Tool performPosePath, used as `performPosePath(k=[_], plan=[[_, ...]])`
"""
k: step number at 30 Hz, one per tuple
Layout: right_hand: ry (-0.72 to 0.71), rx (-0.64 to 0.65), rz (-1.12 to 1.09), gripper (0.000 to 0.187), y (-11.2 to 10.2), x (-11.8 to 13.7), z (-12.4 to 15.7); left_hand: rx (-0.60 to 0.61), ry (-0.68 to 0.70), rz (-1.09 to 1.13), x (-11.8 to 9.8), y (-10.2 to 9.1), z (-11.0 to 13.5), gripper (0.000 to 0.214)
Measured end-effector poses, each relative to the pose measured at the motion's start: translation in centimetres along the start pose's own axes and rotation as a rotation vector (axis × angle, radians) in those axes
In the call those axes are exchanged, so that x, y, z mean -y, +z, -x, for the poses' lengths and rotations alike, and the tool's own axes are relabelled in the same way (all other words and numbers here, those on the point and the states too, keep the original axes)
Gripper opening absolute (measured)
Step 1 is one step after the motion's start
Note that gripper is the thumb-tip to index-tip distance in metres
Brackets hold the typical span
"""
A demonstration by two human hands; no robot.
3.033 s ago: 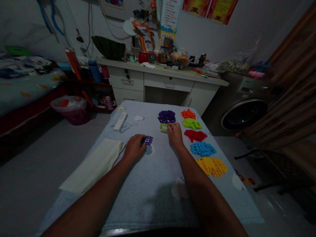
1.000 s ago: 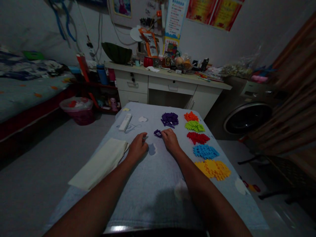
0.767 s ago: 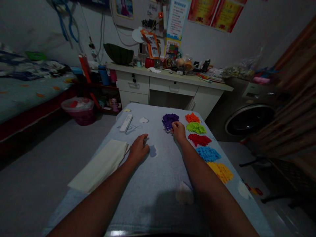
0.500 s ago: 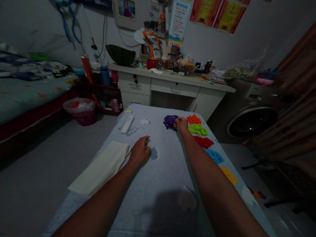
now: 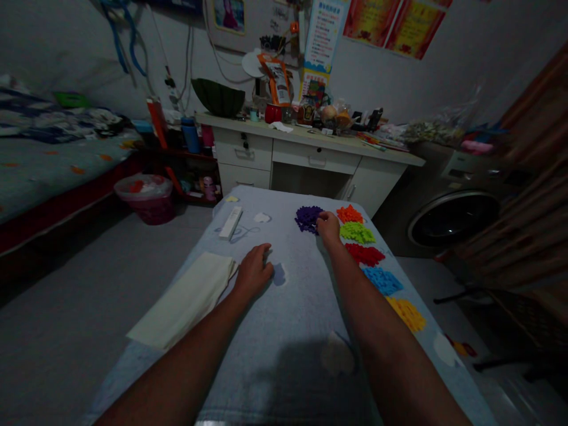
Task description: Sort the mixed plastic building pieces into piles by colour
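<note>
My right hand [image 5: 328,228] reaches to the far middle of the cloth-covered table [image 5: 288,331]. Its fingers are curled at the right edge of a purple pile of plastic pieces [image 5: 307,217]; what they pinch is hidden. Right of my forearm run further piles: orange [image 5: 349,213], green [image 5: 357,232], red [image 5: 364,254], blue [image 5: 382,280] and yellow [image 5: 407,313]. My left hand [image 5: 255,273] lies loosely on the cloth with nothing in it, beside a white patch [image 5: 279,274] and the corner of a folded cream cloth [image 5: 186,299].
A white remote [image 5: 231,222] lies at the table's far left. Behind the table stands a cluttered white desk [image 5: 310,154], with a washing machine [image 5: 452,207] to its right. A pink bin [image 5: 144,198] and a bed [image 5: 44,160] are at the left.
The purple grid piece went from my left hand to my right, which carried it forward to the purple pile. My left hand stayed on the cloth. The view tilted up slightly.
</note>
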State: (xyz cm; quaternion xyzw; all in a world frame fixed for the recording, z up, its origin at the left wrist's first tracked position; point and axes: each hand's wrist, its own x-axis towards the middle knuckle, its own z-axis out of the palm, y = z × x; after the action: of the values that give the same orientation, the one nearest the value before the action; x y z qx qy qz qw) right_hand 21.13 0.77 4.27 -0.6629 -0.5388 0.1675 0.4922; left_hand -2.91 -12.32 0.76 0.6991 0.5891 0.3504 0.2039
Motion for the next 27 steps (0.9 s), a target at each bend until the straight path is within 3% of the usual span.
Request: performPosePath(k=[3,8,10,12,18,27], plan=[[-0.061,0.113,0.137,0.027,-1.0,0.5,3.6,0.004,0.008,-0.011,0.0,0.0,0.0,0.053],[-0.266,0.538,0.364,0.026,-2.7,1.2,10.1,0.011,0.009,-0.026,0.2,0.2,-0.1,0.054],[-0.316,0.627,0.460,0.027,-3.2,1.3,12.2,0.019,0.017,-0.030,0.2,0.3,-0.1,0.054],[-0.337,0.625,0.519,0.028,-3.5,1.3,13.6,0.025,0.023,-0.039,0.2,0.2,-0.1,0.053],[-0.391,0.442,0.512,0.020,-3.2,0.8,15.2,0.034,0.031,-0.071,0.1,0.1,-0.1,0.052],[-0.385,0.446,0.522,0.021,-3.1,0.7,15.1,0.053,0.054,-0.137,0.0,-0.1,-0.2,0.050]])
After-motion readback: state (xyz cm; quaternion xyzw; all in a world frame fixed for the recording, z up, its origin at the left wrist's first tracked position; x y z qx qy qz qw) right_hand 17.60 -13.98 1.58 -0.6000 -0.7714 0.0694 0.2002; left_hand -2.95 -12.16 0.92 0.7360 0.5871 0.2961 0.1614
